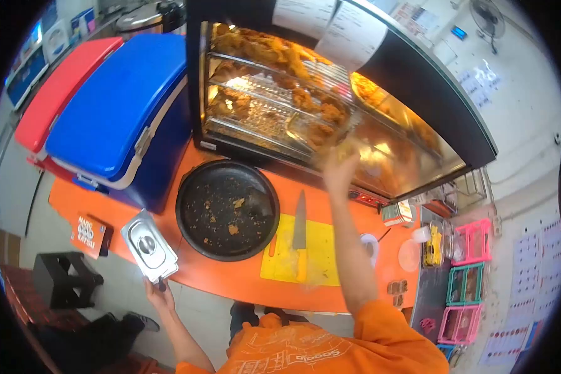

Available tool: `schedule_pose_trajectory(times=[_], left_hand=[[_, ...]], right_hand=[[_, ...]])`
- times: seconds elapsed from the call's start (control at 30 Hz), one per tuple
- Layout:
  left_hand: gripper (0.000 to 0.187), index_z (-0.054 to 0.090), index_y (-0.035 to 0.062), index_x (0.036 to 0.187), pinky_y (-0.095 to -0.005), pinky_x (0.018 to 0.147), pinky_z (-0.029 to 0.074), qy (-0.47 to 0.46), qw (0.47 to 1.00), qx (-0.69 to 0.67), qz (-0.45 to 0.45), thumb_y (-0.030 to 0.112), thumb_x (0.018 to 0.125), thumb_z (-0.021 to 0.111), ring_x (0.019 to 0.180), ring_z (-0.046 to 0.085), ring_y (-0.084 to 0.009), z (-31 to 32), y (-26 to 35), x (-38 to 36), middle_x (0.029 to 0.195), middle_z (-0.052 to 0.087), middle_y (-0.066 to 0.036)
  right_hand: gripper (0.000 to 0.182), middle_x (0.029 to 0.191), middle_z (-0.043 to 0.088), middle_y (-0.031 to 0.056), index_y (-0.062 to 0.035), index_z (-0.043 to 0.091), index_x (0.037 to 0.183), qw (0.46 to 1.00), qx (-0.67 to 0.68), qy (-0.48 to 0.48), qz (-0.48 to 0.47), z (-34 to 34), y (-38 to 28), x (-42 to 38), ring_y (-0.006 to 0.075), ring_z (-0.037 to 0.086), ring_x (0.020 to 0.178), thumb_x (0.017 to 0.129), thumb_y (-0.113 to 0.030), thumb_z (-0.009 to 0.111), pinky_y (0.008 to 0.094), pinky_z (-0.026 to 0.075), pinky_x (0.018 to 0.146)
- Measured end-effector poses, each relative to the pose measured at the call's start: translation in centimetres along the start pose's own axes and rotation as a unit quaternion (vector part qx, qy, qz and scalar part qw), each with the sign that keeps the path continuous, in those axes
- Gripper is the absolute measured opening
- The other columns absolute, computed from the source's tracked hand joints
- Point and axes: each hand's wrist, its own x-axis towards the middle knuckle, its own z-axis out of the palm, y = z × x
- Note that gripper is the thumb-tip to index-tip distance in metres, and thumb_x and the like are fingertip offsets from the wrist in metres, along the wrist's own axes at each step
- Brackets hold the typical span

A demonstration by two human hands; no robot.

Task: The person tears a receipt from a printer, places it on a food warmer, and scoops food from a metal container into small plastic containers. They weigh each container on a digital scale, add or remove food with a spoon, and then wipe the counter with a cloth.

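My left hand (160, 295) grips the near end of a rectangular steel food pan lid (147, 244), tilted at the table's front left edge. My right hand (341, 163) reaches forward to the glass food warmer (255, 140), smeared by motion, so its fingers do not show clearly. Fried pieces (321, 115) lie on the warmer's lit racks, just beyond that hand. Below my right forearm, a knife (300, 230) with a yellow handle rests on a yellow cutting board (274, 268). Left of the board sits a round black pan (227, 209) with crumbs and a few fried bits.
Blue (121, 100) and red (59, 93) coolers stand at the left of the orange table (218, 283). A black stool (65, 277) is on the floor. At the right are a white bowl (369, 248) and stacked pink and teal baskets (465, 283).
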Motion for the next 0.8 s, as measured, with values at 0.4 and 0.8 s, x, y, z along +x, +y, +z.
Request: schedule_pose_trajectory(times=[0.4,0.8], left_hand=[[0.049,0.039,0.0052,0.135,-0.0304,0.085,0.047,-0.014,0.998,0.068,0.004,0.030,0.095,0.052,0.103,0.054,-0.0175,1.1,1.1,1.3,0.120,0.053,-0.006],[0.048,0.041,0.0058,0.134,-0.0368,0.085,0.046,0.226,0.940,0.247,0.069,0.035,0.096,0.047,0.091,0.055,-0.0209,2.7,0.6,-1.1,0.110,0.055,-0.009]], right_hand=[[0.073,0.124,0.043,0.0281,0.0080,0.029,0.130,0.976,-0.001,-0.162,-0.142,8.0,-6.6,-0.5,0.0397,0.042,0.118,0.074,-0.018,0.068,0.0426,0.035,0.101],[0.037,0.066,0.052,0.0151,0.0017,0.051,0.074,0.911,0.160,-0.378,-0.044,0.6,-8.2,-13.9,0.0258,0.056,0.062,0.097,-0.027,0.045,0.0347,0.044,0.062]])
